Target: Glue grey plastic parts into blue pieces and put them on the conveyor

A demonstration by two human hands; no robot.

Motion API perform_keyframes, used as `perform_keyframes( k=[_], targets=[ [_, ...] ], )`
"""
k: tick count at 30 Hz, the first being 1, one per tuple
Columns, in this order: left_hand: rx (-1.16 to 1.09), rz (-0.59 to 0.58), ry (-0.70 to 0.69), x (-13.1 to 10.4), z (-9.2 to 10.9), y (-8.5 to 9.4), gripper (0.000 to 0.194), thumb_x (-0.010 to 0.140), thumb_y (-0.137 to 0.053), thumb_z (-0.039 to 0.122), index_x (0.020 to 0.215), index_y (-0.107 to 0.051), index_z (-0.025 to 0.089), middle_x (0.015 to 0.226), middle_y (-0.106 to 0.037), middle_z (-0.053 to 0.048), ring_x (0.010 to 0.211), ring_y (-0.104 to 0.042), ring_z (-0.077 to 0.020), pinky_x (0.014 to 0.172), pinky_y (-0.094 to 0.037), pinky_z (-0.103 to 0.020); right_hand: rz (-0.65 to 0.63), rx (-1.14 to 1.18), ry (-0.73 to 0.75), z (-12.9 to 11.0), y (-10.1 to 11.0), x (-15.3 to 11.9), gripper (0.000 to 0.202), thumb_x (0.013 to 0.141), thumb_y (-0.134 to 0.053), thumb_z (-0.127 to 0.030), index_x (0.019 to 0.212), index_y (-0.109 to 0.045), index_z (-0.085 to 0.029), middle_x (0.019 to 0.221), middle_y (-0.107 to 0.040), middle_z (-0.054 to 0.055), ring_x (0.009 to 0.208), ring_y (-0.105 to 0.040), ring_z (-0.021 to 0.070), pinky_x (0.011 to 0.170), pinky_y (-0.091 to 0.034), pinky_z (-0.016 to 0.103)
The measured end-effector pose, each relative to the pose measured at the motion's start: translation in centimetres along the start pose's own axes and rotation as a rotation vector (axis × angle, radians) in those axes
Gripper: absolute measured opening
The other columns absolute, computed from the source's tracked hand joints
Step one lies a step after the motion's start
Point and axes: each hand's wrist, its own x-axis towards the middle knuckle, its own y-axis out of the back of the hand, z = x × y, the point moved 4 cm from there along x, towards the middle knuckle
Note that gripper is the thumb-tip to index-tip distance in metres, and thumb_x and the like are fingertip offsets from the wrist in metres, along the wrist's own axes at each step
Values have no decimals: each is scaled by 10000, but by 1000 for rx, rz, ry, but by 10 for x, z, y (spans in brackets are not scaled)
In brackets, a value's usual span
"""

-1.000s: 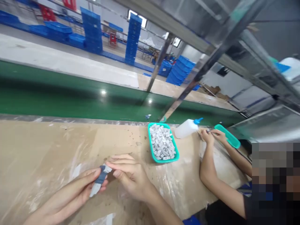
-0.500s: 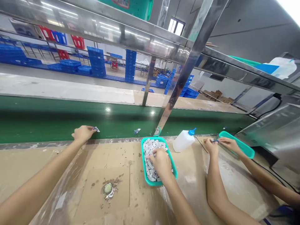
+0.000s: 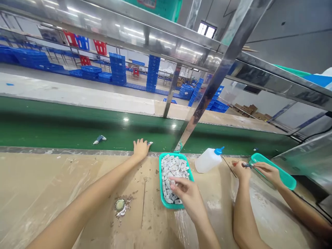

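Note:
Over the green belt's near edge, my left hand [image 3: 141, 148] has its fingers spread, its thumb against a small blue-and-white part [image 3: 150, 143]. Another blue-and-white part [image 3: 100, 139] lies on the green belt [image 3: 64, 133], farther left. A teal basket [image 3: 161, 193] full of small whitish-grey pieces [image 3: 172, 165] stands on the brown work surface. My right hand [image 3: 190, 195] is over the basket's near right side, thumb and index finger closed on one whitish piece [image 3: 173, 182].
A white bottle [image 3: 208, 160] with a blue cap stands right of the basket. Another person's hands [image 3: 243, 170] hold a small part near a second teal tray [image 3: 284, 174]. A round cap [image 3: 120, 205] sits in a wet patch. A slanted metal post [image 3: 204, 103] rises behind the basket.
My left hand has let go of one blue-and-white part and moved right to another. My right hand has drawn back slightly with a piece pinched. The view has shifted left.

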Motion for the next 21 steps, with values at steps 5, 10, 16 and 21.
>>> perform_keyframes(
  k=[5, 10, 16, 21],
  targets=[
    [-303, -37, -31, -21, -23, 46, 305, 877, -621, 339, 1099, -651, 132, 1076, -660, -124, 1021, -608, -242, 964, -454, -436, -119, 331, -207, 1, -51, -37, 369, 589, -865, -379, 742, -594, -181, 702, -693, 18, 671, -685, 179, 632, -569, 292],
    [-593, -39, 48, -104, -70, 109, 477, 746, -722, 396, 1147, -649, 149, 1012, -699, -114, 910, -657, -248, 794, -524, -338, -248, 441, -153, 6, -115, -44, 382, 719, -766, -473, 914, -640, -169, 888, -737, 86, 836, -740, 256, 786, -613, 404],
    [-1014, -6, 312, -200, -117, 138, 528, 648, -843, 316, 1098, -609, 169, 1010, -685, -70, 982, -633, -197, 887, -478, -303, -218, 134, 39, 26, -134, -40, 318, 879, -612, -369, 1157, -664, -225, 1151, -709, 94, 1080, -675, 236, 982, -533, 426],
    [-1213, 117, 360, -207, -133, 130, 393, 600, -871, 251, 823, -562, 156, 919, -692, -50, 920, -634, -181, 927, -455, -334, -16, -195, 287, 35, -137, -43, 214, 892, -599, -309, 1039, -731, -225, 1072, -706, 84, 1045, -651, 214, 949, -519, 401]
  ],
)
